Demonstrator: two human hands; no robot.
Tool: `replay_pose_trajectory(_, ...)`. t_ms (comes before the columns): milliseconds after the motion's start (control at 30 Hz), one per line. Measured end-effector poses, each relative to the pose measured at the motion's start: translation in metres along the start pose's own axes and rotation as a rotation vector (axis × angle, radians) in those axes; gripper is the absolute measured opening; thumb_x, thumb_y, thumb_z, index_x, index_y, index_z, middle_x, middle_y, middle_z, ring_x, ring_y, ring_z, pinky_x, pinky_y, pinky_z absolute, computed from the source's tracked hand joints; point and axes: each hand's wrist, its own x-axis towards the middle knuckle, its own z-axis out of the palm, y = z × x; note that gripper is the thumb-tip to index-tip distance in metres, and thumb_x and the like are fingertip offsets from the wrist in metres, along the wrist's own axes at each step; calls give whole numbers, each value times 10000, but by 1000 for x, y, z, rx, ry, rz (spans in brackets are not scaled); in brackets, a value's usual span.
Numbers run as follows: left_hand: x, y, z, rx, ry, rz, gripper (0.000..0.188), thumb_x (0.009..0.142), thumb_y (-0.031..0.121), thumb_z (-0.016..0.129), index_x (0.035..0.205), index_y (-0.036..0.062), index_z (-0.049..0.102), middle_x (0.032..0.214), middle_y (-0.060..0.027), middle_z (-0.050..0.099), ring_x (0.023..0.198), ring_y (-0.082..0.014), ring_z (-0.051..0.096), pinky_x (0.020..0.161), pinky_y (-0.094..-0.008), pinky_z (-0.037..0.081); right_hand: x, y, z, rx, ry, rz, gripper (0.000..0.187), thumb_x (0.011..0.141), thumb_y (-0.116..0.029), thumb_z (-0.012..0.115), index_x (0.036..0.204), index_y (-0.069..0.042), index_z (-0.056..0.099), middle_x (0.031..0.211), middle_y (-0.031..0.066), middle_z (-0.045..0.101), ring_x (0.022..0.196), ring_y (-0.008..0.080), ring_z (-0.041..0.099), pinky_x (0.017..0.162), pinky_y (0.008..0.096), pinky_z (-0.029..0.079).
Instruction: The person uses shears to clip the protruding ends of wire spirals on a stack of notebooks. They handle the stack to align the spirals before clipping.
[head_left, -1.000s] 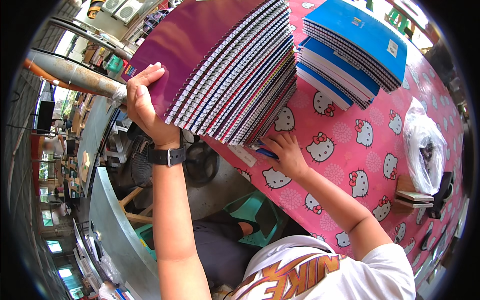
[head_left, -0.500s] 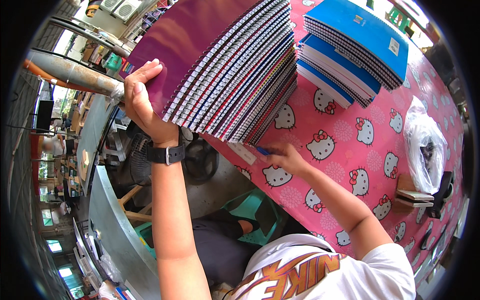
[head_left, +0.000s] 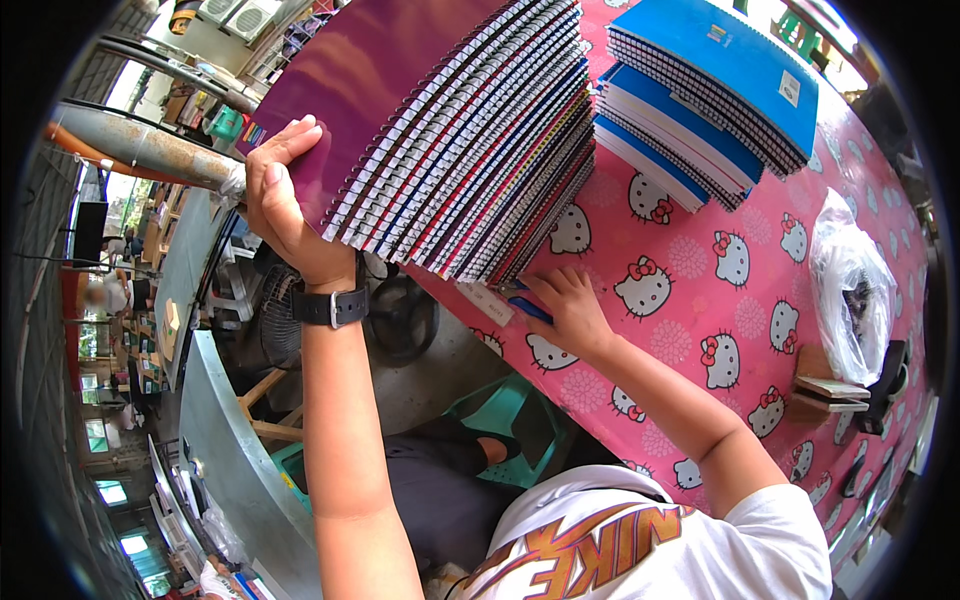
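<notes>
A tall stack of spiral notebooks (head_left: 430, 130) with a purple top cover stands on the pink patterned tablecloth (head_left: 690, 300), its coil-bound edges facing right. My left hand (head_left: 285, 205), a black watch on its wrist, grips the stack's near-left edge, fingers bent over the cover. At the near lower corner of the stack, my right hand (head_left: 572, 312) holds blue-handled pliers (head_left: 530, 307). Their handles are spread apart under the palm, and their small jaws are near the lowest coil ends. The fingers reach toward those coils; what the jaws touch is too small to tell.
Blue-covered spiral notebooks (head_left: 715, 75) lie in a second stack farther right. A clear plastic bag (head_left: 850, 290) sits at the right beside small brown blocks (head_left: 828, 388). A white paper strip (head_left: 487, 303) lies at the table edge. Below are a green stool (head_left: 510, 420) and a fan (head_left: 283, 315).
My right hand has moved slightly up and its fingers have stretched toward the lower coils. The pliers' blue handles now show spread apart. My left hand stays on the stack.
</notes>
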Motion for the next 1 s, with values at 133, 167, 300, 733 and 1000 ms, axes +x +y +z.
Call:
replay_pose_trajectory(133,0,1,3,-38,4,6,463,879,270,288,873,-47,626,959,-169,645,969,-281,579,916,-404,426,5,12,-1,114,-11,-2,421,737,-234,680,1102,-36,604,971,120,607,883,302,555,780,400,448)
replay_pose_trajectory(167,-1,2,3,-44,11,-13,462,880,270,288,875,-47,624,957,-168,645,967,-280,579,917,-403,427,9,16,-4,644,-307,419,400,742,-224,679,1080,-21,609,938,126,622,852,295,581,739,369,463)
replay_pose_trajectory(300,0,2,1,8,-7,25,454,884,267,290,876,-44,621,951,-167,644,967,-276,580,911,-399,434,10,16,-4,1273,-537,839,335,756,-196,666,1024,0,624,888,149,656,795,285,640,660,327,488)
replay_pose_trajectory(733,0,1,2,-50,20,6,456,873,269,296,863,-46,626,954,-165,650,975,-276,580,914,-401,431,-5,15,4,-50,2,-28,535,657,-185,715,1160,-80,564,1053,79,564,955,278,492,839,409,377)
replay_pose_trajectory(1000,-3,3,6,-147,51,-92,448,873,268,298,875,-43,621,961,-162,644,980,-272,575,904,-393,449,-3,20,5,-31,6,-43,414,717,-169,707,1107,-77,602,991,89,585,874,263,528,768,379,429)
